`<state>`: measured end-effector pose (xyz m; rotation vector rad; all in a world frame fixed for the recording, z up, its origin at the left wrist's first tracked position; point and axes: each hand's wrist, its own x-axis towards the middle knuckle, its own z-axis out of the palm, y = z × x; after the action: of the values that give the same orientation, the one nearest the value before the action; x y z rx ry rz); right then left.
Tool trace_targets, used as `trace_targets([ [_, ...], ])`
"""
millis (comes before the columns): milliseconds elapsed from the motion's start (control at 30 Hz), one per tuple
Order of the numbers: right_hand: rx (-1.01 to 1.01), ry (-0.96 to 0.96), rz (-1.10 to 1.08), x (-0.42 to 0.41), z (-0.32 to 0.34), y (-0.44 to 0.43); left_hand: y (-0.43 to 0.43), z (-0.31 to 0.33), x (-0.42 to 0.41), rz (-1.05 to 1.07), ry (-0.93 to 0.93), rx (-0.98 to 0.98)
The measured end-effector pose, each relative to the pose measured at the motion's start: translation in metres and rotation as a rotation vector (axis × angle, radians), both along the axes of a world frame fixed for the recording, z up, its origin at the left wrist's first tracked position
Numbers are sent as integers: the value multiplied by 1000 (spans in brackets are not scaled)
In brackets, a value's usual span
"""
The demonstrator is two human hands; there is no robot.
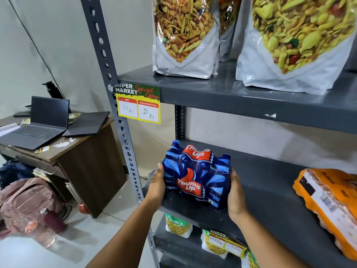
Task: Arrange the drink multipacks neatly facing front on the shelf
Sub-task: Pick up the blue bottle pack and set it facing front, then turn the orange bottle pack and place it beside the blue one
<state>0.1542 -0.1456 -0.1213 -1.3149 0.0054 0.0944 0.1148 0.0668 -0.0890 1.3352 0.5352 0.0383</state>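
Both forearms reach in: left hand [156, 187] and right hand [236, 198] clamp the blue multipack [197, 176] by its sides at the shelf [270, 190] front edge. Probably heavy, slick film; low side grips suit it.

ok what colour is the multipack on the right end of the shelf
Orange wrap with a white barcode label, seen in the head view.
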Motion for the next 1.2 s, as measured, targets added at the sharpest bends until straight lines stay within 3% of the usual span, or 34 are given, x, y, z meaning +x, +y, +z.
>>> trace_targets([
  [233,-31,119,-15,-1,-15,-2,-5,3,-2,6,20,10],
  [467,-157,24,23,-9,2,-10,-6,8,-6,50,15,108],
  [600,-227,-64,-141,-17,24,-34,-18,39,-9,120,-260,568],
  [700,-343,-145,-207,-16,42,-67,-37,81,-1,29,-497,934],
  [833,-509,-224,-367,-20,66,-120,-86,119,23,-185,-566,1261],
  [1000,-641,-232,-587,-41,85,-201,-173,133,37,-507,-421,1148],
  [1100,-719,-151,-738,-62,87,-253,-217,127,32,-621,-318,984],
  [1200,-730,-16,-838,-81,81,-300,-255,107,31,-718,-215,942],
])
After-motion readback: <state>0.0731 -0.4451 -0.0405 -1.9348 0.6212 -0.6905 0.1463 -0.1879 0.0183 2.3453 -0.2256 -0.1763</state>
